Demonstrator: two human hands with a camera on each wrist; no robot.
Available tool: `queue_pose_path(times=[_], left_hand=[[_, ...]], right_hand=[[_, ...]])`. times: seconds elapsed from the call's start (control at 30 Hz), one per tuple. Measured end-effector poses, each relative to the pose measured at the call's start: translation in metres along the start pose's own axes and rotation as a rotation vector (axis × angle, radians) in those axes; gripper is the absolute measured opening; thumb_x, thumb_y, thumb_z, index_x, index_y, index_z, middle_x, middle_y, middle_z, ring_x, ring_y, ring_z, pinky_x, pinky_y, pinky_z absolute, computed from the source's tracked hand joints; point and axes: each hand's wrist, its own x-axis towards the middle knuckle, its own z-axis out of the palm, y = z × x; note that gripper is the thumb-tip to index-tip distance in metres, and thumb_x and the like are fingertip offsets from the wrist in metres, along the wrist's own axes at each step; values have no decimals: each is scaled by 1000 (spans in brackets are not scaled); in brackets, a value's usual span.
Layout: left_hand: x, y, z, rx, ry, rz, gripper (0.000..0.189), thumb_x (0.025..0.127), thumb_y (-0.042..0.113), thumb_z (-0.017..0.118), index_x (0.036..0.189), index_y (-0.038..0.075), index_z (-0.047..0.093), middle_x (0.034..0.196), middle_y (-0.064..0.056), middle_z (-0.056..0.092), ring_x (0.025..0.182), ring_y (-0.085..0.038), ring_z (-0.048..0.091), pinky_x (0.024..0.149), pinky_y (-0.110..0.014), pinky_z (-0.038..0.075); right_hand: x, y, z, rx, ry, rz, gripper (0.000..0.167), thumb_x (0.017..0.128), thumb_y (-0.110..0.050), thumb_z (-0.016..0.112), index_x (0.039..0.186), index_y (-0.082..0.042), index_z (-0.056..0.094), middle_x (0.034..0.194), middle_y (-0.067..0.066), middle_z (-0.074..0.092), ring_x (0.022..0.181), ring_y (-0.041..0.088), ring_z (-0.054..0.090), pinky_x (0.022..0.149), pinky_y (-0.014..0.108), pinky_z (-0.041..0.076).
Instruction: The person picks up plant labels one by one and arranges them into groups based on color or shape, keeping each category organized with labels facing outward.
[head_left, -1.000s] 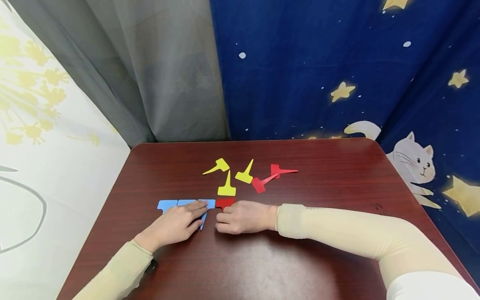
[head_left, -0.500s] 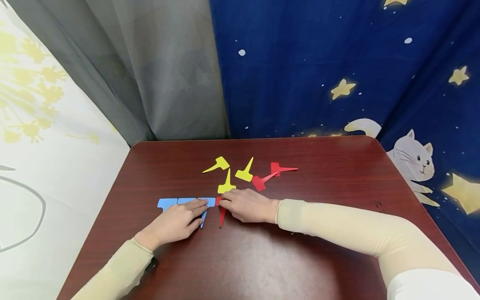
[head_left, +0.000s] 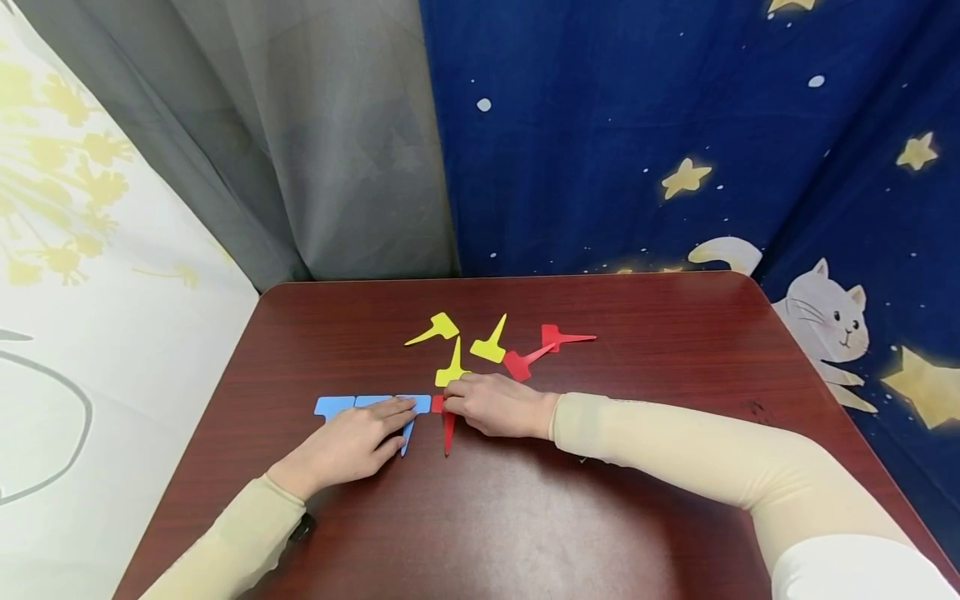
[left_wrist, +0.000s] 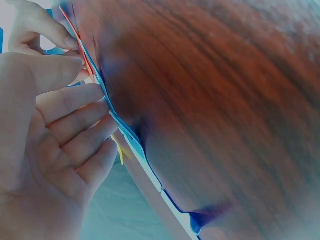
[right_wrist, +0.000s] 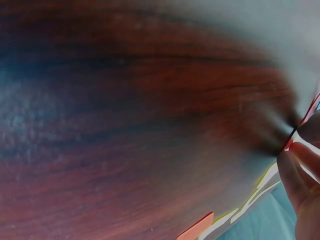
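Note:
Flat T-shaped plant labels lie on the table. Three blue plant labels (head_left: 335,406) sit head to head in a row, stems toward the person. My left hand (head_left: 352,442) rests over them, fingers extended, fingertips on the rightmost blue label (head_left: 422,404). In the left wrist view its fingertips press along the edge of the blue labels (left_wrist: 132,140). At the right end of the row is a red plant label (head_left: 449,433), stem toward the person. My right hand (head_left: 498,407) pinches its head between thumb and fingers, hiding the head's right part.
Beyond the row lie three yellow plant labels (head_left: 490,350), one of them partly behind the right hand. Two more red plant labels (head_left: 517,367) overlap to their right. The dark red wooden table (head_left: 637,358) ends against grey and blue curtains (head_left: 585,167).
My right hand has moved away from the person, from the red label's stem up to its head, baring the stem. The stem has then shifted slightly right. My left hand has stayed put.

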Motion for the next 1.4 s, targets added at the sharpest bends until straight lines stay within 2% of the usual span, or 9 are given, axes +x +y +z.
queue_pose_path(times=[0.17, 0.5, 0.73, 0.97, 1.17, 1.4], left_hand=[[0, 1, -1, -1, 17, 12, 45, 97, 23, 65, 138, 4, 62, 143, -10, 57, 131, -28, 55, 100, -46, 50], [0, 0, -1, -7, -15, -16, 46, 99, 27, 62, 140, 7, 61, 145, -7, 55, 133, -25, 53, 101, -44, 49], [1, 1, -2, -16, -4, -11, 45, 98, 25, 64, 139, 5, 62, 144, -9, 56, 131, -27, 55, 100, -46, 50], [0, 1, -1, -9, -5, -17, 45, 98, 27, 63, 139, 6, 62, 144, -7, 56, 132, -25, 54, 101, -44, 50], [-1, 1, -1, -14, -17, -22, 46, 99, 29, 61, 140, 7, 61, 146, -6, 55, 133, -24, 53, 102, -44, 49], [0, 1, -2, -19, -16, -26, 46, 99, 27, 61, 140, 7, 60, 146, -6, 55, 134, -24, 52, 102, -44, 49]], right_hand=[[1, 0, 0, -7, 9, -4, 20, 92, -13, 70, 112, -17, 73, 111, -4, 65, 96, 12, 56, 77, 20, 52], [3, 0, 1, -19, 2, -17, 21, 92, -15, 69, 112, -17, 71, 112, -4, 63, 96, 12, 55, 75, 21, 52], [5, 4, -7, -45, -9, -28, 18, 92, -16, 67, 110, -18, 69, 105, -2, 59, 92, 12, 53, 70, 22, 51], [4, 27, -26, -96, -40, -24, 23, 92, -16, 64, 114, -18, 70, 101, -2, 61, 87, 13, 54, 71, 24, 50], [-1, 47, -42, -145, -66, -19, 24, 92, -15, 64, 115, -19, 70, 99, -2, 63, 84, 13, 54, 68, 24, 51], [-14, 67, -52, -222, -97, 23, 31, 88, -12, 64, 118, -18, 69, 96, 1, 63, 85, 20, 57, 66, 33, 53]])
